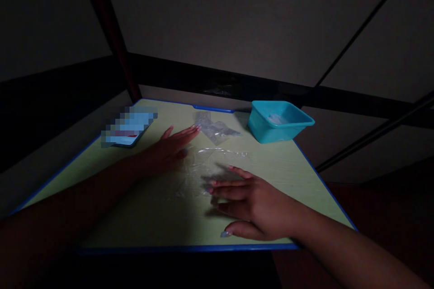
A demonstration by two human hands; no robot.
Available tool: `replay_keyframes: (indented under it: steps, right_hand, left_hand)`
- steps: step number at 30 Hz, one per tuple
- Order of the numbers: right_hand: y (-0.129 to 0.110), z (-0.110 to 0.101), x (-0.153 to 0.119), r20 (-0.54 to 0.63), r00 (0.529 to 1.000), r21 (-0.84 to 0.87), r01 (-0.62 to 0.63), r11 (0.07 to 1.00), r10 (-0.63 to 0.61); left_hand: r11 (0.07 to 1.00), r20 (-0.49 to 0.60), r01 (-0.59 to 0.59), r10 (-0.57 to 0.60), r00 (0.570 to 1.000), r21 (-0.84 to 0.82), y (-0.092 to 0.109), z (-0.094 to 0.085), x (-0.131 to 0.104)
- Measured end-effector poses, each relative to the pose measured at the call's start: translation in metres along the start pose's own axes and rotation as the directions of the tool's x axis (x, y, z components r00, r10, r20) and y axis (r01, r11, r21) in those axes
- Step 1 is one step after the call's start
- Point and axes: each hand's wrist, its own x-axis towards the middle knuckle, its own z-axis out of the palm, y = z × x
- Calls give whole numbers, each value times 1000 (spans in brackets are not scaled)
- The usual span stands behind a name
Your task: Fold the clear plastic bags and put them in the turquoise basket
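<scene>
A clear plastic bag (217, 162) lies spread on the pale yellow-green table (142, 216) between my hands. My left hand (171, 146) reaches over its left side, fingers stretched out and holding nothing. At the bag's right side my right hand (249, 201) is spread with the fingers apart, just over or on the tabletop; whether it touches the plastic I cannot tell. Beyond my left fingertips lies a crumpled piece of clear plastic (219, 131).
A turquoise plastic basket (278, 133) with something whitish inside stands at the back right corner. At the back left lies a phone (132, 128) with its screen lit, partly blurred. Blue edging (190, 249) runs round the table, and a wall (210, 22) rises behind it.
</scene>
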Motion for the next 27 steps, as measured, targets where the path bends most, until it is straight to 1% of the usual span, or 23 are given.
replay_keyframes:
  steps: [4, 10, 14, 20, 23, 25, 27]
  right_hand:
    - [-2, 5, 0, 35, 999, -55, -32, 998, 34]
    - [-4, 8, 2, 64, 995, -118, -74, 990, 82]
    - [-3, 8, 3, 52, 994, -116, -92, 989, 98]
    - [2, 9, 2, 3, 994, -47, -110, 993, 110]
    - [3, 9, 2, -5, 992, -18, -124, 992, 124]
    - [3, 9, 2, -26, 991, 5, -129, 992, 129]
    - [3, 10, 1, -48, 990, 31, -131, 991, 132]
  left_hand:
    - [997, 12, 56, -56, 998, -57, -5, 2, 0]
    - [995, 41, 88, -86, 995, -42, 0, -4, -1]
    - [997, 28, 73, -72, 997, -33, 1, -4, 0]
    - [996, 17, 38, -37, 999, -77, 0, -2, 0]
    - [997, 23, -22, 24, 999, -76, 7, -2, -1]
    - [989, 39, -118, 121, 992, -85, 16, -3, -2]
    - [968, 59, -232, 238, 970, -92, 28, -4, -2]
